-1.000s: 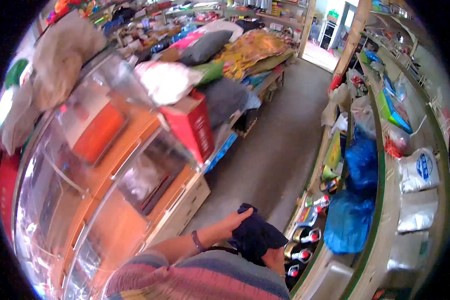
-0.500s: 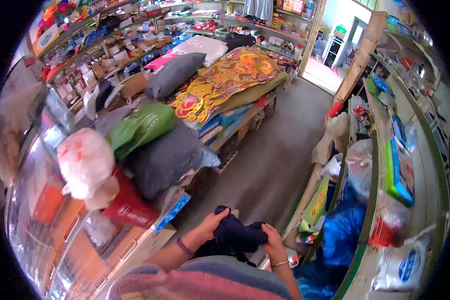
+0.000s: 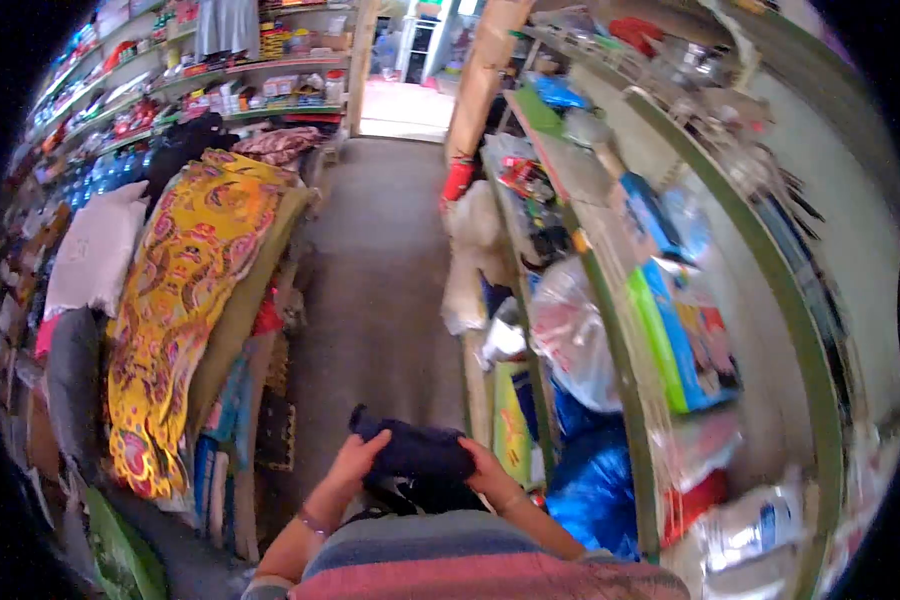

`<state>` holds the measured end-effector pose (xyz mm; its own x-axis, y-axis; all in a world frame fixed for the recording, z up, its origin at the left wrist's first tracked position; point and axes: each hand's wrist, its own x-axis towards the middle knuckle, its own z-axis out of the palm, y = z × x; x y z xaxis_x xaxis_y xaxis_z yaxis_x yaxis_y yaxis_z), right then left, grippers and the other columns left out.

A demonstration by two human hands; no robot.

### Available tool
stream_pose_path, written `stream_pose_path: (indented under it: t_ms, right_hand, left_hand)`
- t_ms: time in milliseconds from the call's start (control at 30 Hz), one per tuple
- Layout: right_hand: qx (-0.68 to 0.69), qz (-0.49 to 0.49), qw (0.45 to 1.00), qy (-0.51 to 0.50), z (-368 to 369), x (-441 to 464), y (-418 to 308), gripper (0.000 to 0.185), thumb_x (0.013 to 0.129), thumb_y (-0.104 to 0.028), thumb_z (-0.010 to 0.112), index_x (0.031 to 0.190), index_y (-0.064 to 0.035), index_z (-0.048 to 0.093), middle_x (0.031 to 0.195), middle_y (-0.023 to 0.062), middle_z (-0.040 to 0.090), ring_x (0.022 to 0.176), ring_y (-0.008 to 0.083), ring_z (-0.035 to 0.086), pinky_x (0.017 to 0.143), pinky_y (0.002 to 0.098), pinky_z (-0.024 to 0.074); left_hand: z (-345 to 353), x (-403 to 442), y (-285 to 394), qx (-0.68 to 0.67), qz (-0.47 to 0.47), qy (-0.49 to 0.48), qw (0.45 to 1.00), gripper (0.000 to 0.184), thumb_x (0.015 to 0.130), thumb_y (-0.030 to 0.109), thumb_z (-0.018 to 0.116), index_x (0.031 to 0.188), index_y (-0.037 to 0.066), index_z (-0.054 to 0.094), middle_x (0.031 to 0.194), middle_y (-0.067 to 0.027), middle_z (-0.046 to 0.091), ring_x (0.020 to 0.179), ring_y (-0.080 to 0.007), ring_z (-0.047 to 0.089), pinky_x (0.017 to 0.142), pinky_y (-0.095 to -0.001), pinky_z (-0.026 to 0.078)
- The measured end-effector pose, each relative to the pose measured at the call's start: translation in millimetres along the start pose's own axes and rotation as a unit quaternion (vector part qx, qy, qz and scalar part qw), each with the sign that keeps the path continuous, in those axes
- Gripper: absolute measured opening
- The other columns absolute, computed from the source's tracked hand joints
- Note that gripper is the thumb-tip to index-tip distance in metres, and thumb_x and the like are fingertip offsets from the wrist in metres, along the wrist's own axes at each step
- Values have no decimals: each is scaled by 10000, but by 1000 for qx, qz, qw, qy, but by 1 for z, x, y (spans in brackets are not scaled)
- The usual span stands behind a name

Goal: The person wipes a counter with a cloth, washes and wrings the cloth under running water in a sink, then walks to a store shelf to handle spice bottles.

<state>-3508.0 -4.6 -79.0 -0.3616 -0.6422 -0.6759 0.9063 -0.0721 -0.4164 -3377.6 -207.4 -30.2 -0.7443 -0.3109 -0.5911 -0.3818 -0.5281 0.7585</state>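
A dark navy cloth bundle (image 3: 422, 452) is held in front of my striped top, above the aisle floor. My left hand (image 3: 360, 458) grips its left end, with the thumb on top. At the opposite end, my right hand (image 3: 486, 472) has its fingers wrapped round the cloth. Black straps or folds hang below the bundle near my waist; their shape is unclear.
On the left, a yellow patterned cloth (image 3: 195, 270) covers a stack beside a grey pillow (image 3: 73, 375). Shelves on the right hold a blue plastic bag (image 3: 598, 495) and a green-and-blue package (image 3: 682, 335). A doorway (image 3: 405, 105) stands at the aisle's far end.
The view has swung right and now faces along the aisle. My hands have spread the bunched dark cloth into a more level, compact bundle. The glass case has left view.
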Motion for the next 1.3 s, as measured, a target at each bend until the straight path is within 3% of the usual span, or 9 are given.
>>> stream_pose_path:
  t_ms: [167,400,533,600,733,967,1067,1233,1300]
  right_hand:
    - [-192,-31,980,-34,-117,169,-47,315,862,-191,482,1089,8,569,1072,125,621,1019,250,575,961,360,418]
    - [-24,65,994,-84,52,265,-284,288,931,-198,438,1084,6,574,1058,115,627,917,218,616,894,335,472]
    - [-257,51,963,-59,95,339,-362,217,874,-137,563,1039,2,578,971,93,635,877,193,627,792,320,506]
    - [-251,47,966,-27,96,401,-382,235,832,-100,607,1046,-7,578,973,80,636,844,188,624,756,315,506]
    - [-234,1,969,-83,167,475,-456,238,835,-102,601,1055,-14,576,985,72,634,845,187,616,759,304,498]
    - [-408,9,913,-5,239,616,-604,292,800,-73,601,1085,-32,554,1022,64,610,945,190,576,840,311,463]
    - [-183,-100,978,-31,261,660,-658,348,756,-30,568,1102,-29,535,1038,79,595,946,203,574,842,321,465]
    - [11,-4,986,-167,289,731,-749,485,791,-87,578,1256,-38,450,1231,125,524,1093,237,541,954,378,439]
    - [-16,-1,985,-174,294,770,-788,459,823,-123,587,1255,-42,457,1212,114,542,1068,233,558,942,379,449]
  left_hand:
    - [39,119,93,52,-50,-10,997,338,894,304,574,1067,15,599,960,-50,637,820,-142,598,736,-279,481]
    - [77,253,264,171,5,15,985,363,896,332,567,1102,34,598,929,-26,636,783,-125,586,699,-270,475]
    - [53,338,310,104,15,17,994,332,903,283,564,1120,33,587,969,-26,635,837,-122,590,740,-271,478]
    - [40,378,329,-28,74,9,997,306,908,243,559,1128,32,583,997,-31,633,875,-121,591,773,-270,478]
    - [-6,481,369,-81,75,15,994,266,915,176,542,1126,20,585,1026,-26,630,925,-128,585,833,-276,469]
    - [-43,648,540,65,101,-74,990,272,901,203,570,1094,14,601,981,-7,632,886,-109,572,812,-283,467]
    - [-44,722,603,190,103,-117,969,284,901,238,573,1085,23,601,956,-2,636,869,-110,564,802,-286,462]
    - [-14,859,695,317,116,-211,917,324,888,311,580,1066,43,612,933,-65,655,858,-162,577,802,-319,460]
    - [6,919,725,363,152,-219,893,325,878,324,581,1063,59,617,934,-128,657,854,-218,599,805,-345,462]
